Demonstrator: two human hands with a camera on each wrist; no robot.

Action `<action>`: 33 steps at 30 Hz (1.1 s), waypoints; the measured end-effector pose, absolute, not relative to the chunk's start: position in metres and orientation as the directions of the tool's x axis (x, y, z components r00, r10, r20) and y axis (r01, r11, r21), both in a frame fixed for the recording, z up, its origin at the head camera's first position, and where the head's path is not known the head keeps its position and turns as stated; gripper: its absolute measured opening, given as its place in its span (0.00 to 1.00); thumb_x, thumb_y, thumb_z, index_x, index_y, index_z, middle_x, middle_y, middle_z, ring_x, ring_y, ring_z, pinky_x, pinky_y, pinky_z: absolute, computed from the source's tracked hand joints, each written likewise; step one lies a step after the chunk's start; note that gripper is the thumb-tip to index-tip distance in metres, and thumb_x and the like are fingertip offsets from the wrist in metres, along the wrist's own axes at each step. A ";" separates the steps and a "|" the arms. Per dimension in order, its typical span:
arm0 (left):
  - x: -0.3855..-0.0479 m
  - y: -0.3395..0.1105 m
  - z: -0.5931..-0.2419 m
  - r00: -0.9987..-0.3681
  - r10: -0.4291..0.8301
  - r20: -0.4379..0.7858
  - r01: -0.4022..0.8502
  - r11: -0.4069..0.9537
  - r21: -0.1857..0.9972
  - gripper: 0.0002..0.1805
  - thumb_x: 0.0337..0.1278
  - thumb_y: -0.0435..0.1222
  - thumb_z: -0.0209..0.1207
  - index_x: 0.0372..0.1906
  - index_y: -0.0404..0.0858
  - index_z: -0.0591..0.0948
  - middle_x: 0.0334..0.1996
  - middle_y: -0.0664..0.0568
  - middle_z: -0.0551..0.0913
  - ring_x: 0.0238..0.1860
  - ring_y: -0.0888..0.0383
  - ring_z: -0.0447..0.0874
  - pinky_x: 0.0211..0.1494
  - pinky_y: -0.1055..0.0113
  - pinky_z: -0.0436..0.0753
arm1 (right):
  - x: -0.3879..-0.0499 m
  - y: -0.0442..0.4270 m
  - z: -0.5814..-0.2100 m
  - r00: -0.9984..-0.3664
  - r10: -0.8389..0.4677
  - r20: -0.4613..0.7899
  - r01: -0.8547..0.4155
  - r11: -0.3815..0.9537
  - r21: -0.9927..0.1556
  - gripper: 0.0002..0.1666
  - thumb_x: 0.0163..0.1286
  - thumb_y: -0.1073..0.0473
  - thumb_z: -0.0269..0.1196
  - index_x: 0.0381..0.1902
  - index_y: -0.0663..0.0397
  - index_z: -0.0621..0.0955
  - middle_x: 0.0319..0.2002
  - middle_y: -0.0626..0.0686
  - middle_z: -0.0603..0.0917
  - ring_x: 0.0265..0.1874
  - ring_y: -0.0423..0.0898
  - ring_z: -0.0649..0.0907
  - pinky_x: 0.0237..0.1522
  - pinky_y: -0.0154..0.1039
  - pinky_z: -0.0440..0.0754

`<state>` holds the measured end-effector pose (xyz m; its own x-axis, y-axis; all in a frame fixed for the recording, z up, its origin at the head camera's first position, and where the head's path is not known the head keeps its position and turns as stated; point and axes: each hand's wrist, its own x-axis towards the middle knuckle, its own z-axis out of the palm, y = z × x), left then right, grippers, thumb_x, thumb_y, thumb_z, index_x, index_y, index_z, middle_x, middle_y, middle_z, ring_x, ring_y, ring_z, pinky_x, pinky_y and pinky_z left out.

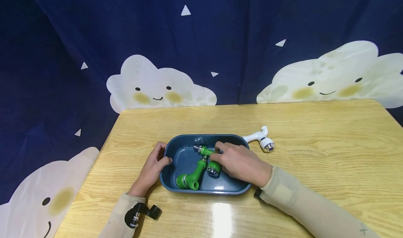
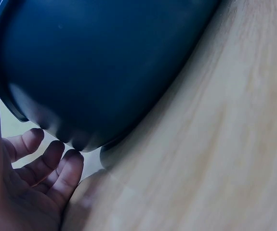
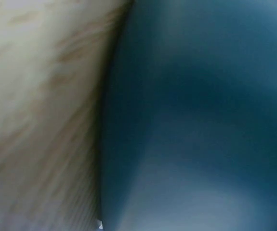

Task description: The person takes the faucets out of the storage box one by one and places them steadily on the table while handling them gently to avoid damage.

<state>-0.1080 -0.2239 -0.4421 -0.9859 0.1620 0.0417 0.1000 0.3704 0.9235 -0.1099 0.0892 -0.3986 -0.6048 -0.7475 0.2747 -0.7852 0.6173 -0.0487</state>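
A dark blue oblong plastic basin point(image 1: 184, 157) stands on the wooden table. My left hand point(image 1: 152, 168) holds its left end, thumb over the rim and fingers along the outer wall; these fingers point(image 2: 63, 175) show below the basin in the left wrist view. Reaching over the right side, my right hand point(image 1: 240, 163) grips a green tap point(image 1: 214, 168) inside the basin and hides part of it. A second green tap point(image 1: 196, 173) lies to the left of that one, its spout toward the near wall. The right wrist view holds only the basin's outer wall point(image 3: 201, 120) and blurred table.
Behind the basin's right end a white tap point(image 1: 259, 136) lies on the table point(image 1: 315, 154). A dark blue curtain point(image 1: 239, 38) with printed clouds hangs at the table's far edge. Black straps with small devices are on both wrists.
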 end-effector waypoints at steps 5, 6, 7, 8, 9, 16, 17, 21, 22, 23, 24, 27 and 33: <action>-0.109 -0.223 -0.442 -0.986 0.160 0.039 0.098 0.375 0.922 0.15 0.56 0.28 0.53 0.50 0.33 0.71 0.46 0.41 0.75 0.48 0.53 0.74 0.52 0.68 0.75 | -0.110 0.090 -0.398 -0.610 -0.744 0.273 -0.782 0.621 -0.056 0.14 0.66 0.63 0.66 0.45 0.38 0.87 0.36 0.47 0.77 0.30 0.42 0.75 0.28 0.37 0.78; -0.109 -0.223 -0.442 -0.987 0.159 0.039 0.097 0.376 0.922 0.15 0.56 0.28 0.53 0.50 0.33 0.71 0.45 0.41 0.75 0.48 0.53 0.74 0.52 0.68 0.75 | -0.110 0.090 -0.398 -0.611 -0.743 0.273 -0.781 0.621 -0.057 0.14 0.66 0.63 0.66 0.45 0.38 0.87 0.36 0.47 0.78 0.30 0.42 0.76 0.28 0.37 0.78; -0.109 -0.224 -0.442 -0.987 0.158 0.038 0.096 0.377 0.921 0.15 0.56 0.28 0.53 0.50 0.33 0.71 0.45 0.41 0.75 0.47 0.53 0.74 0.52 0.68 0.75 | -0.110 0.090 -0.398 -0.610 -0.744 0.273 -0.782 0.621 -0.057 0.14 0.66 0.63 0.66 0.45 0.38 0.87 0.36 0.47 0.78 0.30 0.42 0.76 0.28 0.37 0.78; -0.109 -0.224 -0.442 -0.987 0.157 0.038 0.096 0.378 0.921 0.15 0.56 0.28 0.53 0.50 0.33 0.71 0.45 0.41 0.75 0.47 0.53 0.74 0.52 0.69 0.75 | -0.110 0.090 -0.398 -0.610 -0.744 0.274 -0.783 0.620 -0.058 0.14 0.67 0.63 0.66 0.45 0.38 0.87 0.37 0.47 0.78 0.30 0.42 0.76 0.28 0.37 0.78; -0.108 -0.224 -0.442 -0.987 0.157 0.037 0.094 0.378 0.921 0.15 0.56 0.28 0.53 0.50 0.33 0.71 0.45 0.42 0.74 0.47 0.53 0.74 0.52 0.69 0.75 | -0.110 0.090 -0.399 -0.609 -0.744 0.275 -0.783 0.619 -0.059 0.14 0.67 0.63 0.66 0.46 0.38 0.87 0.37 0.47 0.79 0.31 0.42 0.76 0.28 0.37 0.78; -0.108 -0.224 -0.443 -0.987 0.153 0.041 0.096 0.372 0.923 0.15 0.55 0.28 0.53 0.49 0.33 0.71 0.44 0.44 0.74 0.47 0.54 0.73 0.51 0.69 0.74 | -0.110 0.090 -0.398 -0.610 -0.741 0.280 -0.783 0.618 -0.071 0.14 0.66 0.63 0.67 0.47 0.38 0.87 0.41 0.48 0.81 0.34 0.43 0.80 0.30 0.38 0.81; -0.108 -0.224 -0.443 -0.987 0.154 0.042 0.097 0.372 0.923 0.15 0.55 0.28 0.54 0.49 0.33 0.71 0.44 0.44 0.74 0.47 0.55 0.73 0.51 0.69 0.74 | -0.110 0.090 -0.398 -0.610 -0.741 0.281 -0.783 0.618 -0.071 0.15 0.66 0.63 0.67 0.47 0.38 0.87 0.41 0.48 0.82 0.34 0.43 0.80 0.30 0.38 0.81; -0.109 -0.224 -0.442 -0.987 0.154 0.043 0.099 0.373 0.922 0.15 0.55 0.28 0.54 0.49 0.33 0.71 0.43 0.43 0.74 0.46 0.56 0.73 0.50 0.69 0.75 | -0.110 0.090 -0.398 -0.610 -0.738 0.287 -0.782 0.619 -0.072 0.14 0.67 0.62 0.67 0.47 0.38 0.87 0.42 0.49 0.82 0.35 0.43 0.81 0.31 0.39 0.82; -0.109 -0.224 -0.442 -0.987 0.154 0.043 0.098 0.374 0.922 0.15 0.55 0.28 0.54 0.49 0.33 0.71 0.43 0.43 0.74 0.46 0.56 0.73 0.50 0.69 0.75 | -0.110 0.090 -0.399 -0.610 -0.738 0.290 -0.782 0.619 -0.071 0.13 0.68 0.62 0.67 0.47 0.38 0.87 0.42 0.49 0.82 0.35 0.43 0.81 0.31 0.39 0.82; -0.109 -0.224 -0.442 -0.987 0.154 0.042 0.098 0.374 0.922 0.15 0.55 0.28 0.54 0.49 0.33 0.71 0.43 0.43 0.74 0.46 0.56 0.74 0.50 0.69 0.75 | -0.110 0.090 -0.399 -0.608 -0.738 0.293 -0.783 0.618 -0.070 0.13 0.68 0.61 0.67 0.46 0.38 0.87 0.42 0.48 0.82 0.35 0.43 0.81 0.31 0.39 0.82; -0.109 -0.224 -0.442 -0.987 0.154 0.042 0.097 0.374 0.922 0.15 0.55 0.28 0.54 0.49 0.33 0.71 0.43 0.43 0.74 0.46 0.56 0.73 0.50 0.69 0.75 | -0.110 0.090 -0.399 -0.607 -0.737 0.296 -0.784 0.618 -0.069 0.13 0.68 0.61 0.67 0.46 0.38 0.87 0.42 0.48 0.82 0.35 0.43 0.81 0.31 0.39 0.82; -0.109 -0.224 -0.442 -0.987 0.154 0.042 0.097 0.371 0.923 0.15 0.55 0.28 0.53 0.49 0.33 0.71 0.43 0.43 0.74 0.46 0.55 0.73 0.51 0.69 0.74 | -0.110 0.090 -0.399 -0.603 -0.738 0.303 -0.786 0.615 -0.065 0.12 0.68 0.61 0.66 0.46 0.38 0.87 0.41 0.48 0.82 0.34 0.43 0.81 0.30 0.39 0.82; -0.109 -0.224 -0.443 -0.987 0.156 0.047 0.101 0.364 0.926 0.15 0.56 0.28 0.53 0.49 0.33 0.71 0.44 0.43 0.73 0.47 0.54 0.73 0.51 0.69 0.74 | -0.111 0.090 -0.399 -0.605 -0.738 0.297 -0.785 0.616 -0.067 0.13 0.67 0.61 0.68 0.46 0.37 0.87 0.40 0.48 0.81 0.34 0.43 0.80 0.30 0.38 0.81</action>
